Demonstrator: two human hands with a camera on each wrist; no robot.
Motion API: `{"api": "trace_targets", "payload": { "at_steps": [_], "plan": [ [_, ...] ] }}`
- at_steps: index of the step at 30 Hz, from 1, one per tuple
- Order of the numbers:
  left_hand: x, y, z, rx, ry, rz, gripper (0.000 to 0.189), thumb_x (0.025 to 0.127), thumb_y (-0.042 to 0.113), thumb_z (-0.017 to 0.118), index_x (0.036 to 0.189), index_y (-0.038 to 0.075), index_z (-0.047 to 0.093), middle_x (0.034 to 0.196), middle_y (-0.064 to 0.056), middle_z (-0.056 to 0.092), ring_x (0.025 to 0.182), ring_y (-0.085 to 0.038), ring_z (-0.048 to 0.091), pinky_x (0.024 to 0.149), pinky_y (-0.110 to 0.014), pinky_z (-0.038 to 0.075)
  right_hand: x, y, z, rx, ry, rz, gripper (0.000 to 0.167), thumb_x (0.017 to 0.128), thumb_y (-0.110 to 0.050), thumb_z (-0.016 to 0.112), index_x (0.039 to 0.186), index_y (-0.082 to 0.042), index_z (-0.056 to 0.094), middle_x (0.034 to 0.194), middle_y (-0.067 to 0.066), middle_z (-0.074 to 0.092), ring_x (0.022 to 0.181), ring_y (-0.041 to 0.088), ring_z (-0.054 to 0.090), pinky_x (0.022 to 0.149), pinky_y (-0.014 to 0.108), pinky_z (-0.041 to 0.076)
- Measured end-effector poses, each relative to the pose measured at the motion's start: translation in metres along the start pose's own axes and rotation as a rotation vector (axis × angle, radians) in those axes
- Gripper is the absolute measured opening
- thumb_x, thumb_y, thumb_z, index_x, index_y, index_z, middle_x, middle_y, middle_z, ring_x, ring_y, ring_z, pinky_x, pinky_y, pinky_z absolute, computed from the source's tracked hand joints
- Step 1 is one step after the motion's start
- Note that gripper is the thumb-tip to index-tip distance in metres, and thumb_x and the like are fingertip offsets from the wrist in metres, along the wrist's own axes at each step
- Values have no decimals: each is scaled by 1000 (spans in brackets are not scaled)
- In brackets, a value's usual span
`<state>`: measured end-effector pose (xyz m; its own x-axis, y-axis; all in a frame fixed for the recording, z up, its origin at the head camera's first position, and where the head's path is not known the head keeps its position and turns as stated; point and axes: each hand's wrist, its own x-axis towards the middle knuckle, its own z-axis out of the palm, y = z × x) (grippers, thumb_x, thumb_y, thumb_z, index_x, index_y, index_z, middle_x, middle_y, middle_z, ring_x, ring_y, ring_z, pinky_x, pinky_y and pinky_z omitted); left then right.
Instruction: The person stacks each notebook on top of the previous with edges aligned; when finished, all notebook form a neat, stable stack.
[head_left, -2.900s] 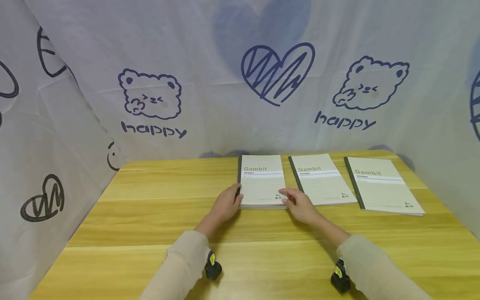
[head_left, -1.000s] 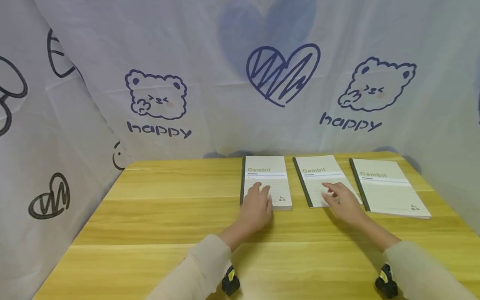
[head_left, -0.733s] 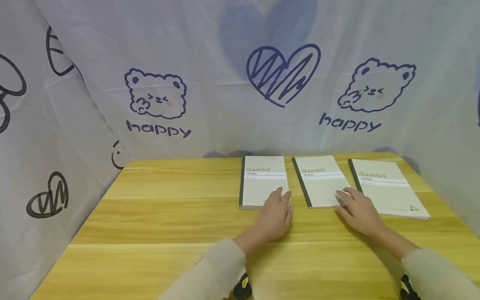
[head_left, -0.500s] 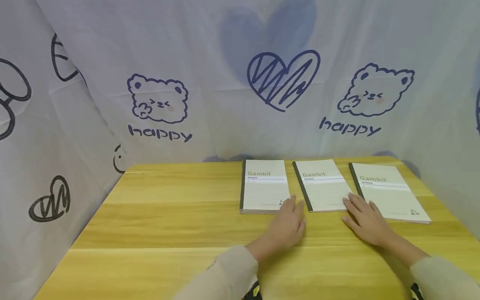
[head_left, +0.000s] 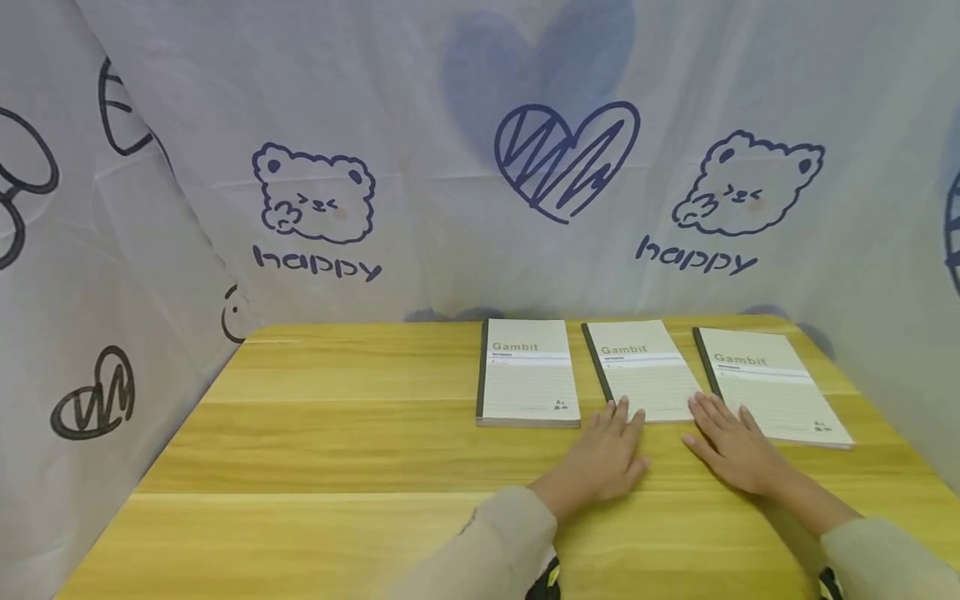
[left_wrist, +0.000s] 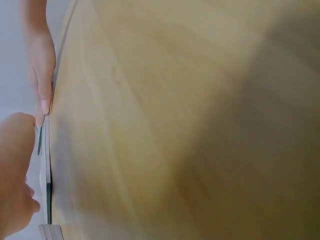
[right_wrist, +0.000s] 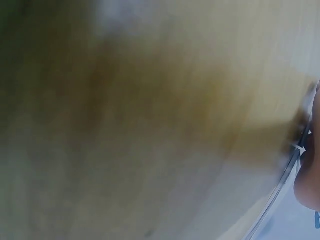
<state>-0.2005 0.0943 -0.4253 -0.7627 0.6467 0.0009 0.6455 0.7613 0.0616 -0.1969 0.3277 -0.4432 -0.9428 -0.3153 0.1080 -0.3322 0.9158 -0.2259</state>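
Note:
Three white "Gambit" notebooks with dark spines lie in a row at the back of the table. The fingers of my left hand (head_left: 606,454) reach the near left corner of the middle notebook (head_left: 647,375). At its near right corner are the fingertips of my right hand (head_left: 738,450), whose fingers lie fairly straight and close to the right notebook (head_left: 772,385). Further left, apart from both hands, sits the left notebook (head_left: 528,383), which looks thicker, with layered edges (left_wrist: 50,232) in the left wrist view. The right wrist view is mostly blurred tabletop.
The wooden table (head_left: 322,450) spreads left and in front of the notebooks. Behind it hangs a white cloth (head_left: 435,217) with bear and heart drawings. Small black wrist devices show at both sleeves.
Both hands have left the left notebook and moved right, the right hand first. My left hand passed over the left notebook's front edge to the middle one. The notebooks look unmoved.

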Motion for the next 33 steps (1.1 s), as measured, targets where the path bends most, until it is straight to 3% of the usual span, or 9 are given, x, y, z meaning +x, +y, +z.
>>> {"api": "trace_targets", "payload": {
  "at_steps": [6, 13, 18, 24, 33],
  "plan": [
    [8, 2, 4, 45, -54, -44, 64, 97, 52, 26, 149, 15, 19, 156, -5, 16, 144, -20, 17, 116, -34, 21, 4, -1, -4, 14, -51, 20, 65, 98, -38, 40, 141, 9, 28, 146, 31, 25, 135, 49, 20, 102, 70, 12],
    [13, 2, 5, 99, -107, -110, 64, 96, 55, 24, 149, 18, 21, 155, 3, 18, 143, -13, 17, 116, -32, 20, 5, -4, -6, 50, -39, 9, 62, 97, -37, 42, 138, 9, 34, 143, 32, 30, 131, 51, 26, 101, 69, 16],
    [10, 2, 6, 115, -124, -102, 64, 97, 55, 22, 149, 18, 19, 156, 4, 17, 144, -12, 15, 116, -32, 19, 1, -5, -8, 103, -47, 10, 62, 98, -36, 42, 139, 9, 32, 144, 32, 28, 132, 51, 24, 101, 70, 15],
    [5, 1, 8, 95, -96, -62, 63, 97, 53, 22, 148, 16, 23, 155, 1, 20, 143, -14, 18, 116, -33, 20, -10, -7, -9, 132, -43, -3, 59, 98, -34, 42, 139, 8, 33, 144, 32, 28, 131, 52, 25, 100, 70, 16],
    [-13, -6, 7, 87, -87, 12, 62, 98, 51, 24, 148, 13, 24, 154, -1, 21, 143, -16, 20, 116, -34, 21, -23, -13, -3, 147, -16, -53, 57, 97, -31, 45, 139, 7, 34, 143, 32, 30, 130, 52, 28, 100, 70, 18]
  ]
}}
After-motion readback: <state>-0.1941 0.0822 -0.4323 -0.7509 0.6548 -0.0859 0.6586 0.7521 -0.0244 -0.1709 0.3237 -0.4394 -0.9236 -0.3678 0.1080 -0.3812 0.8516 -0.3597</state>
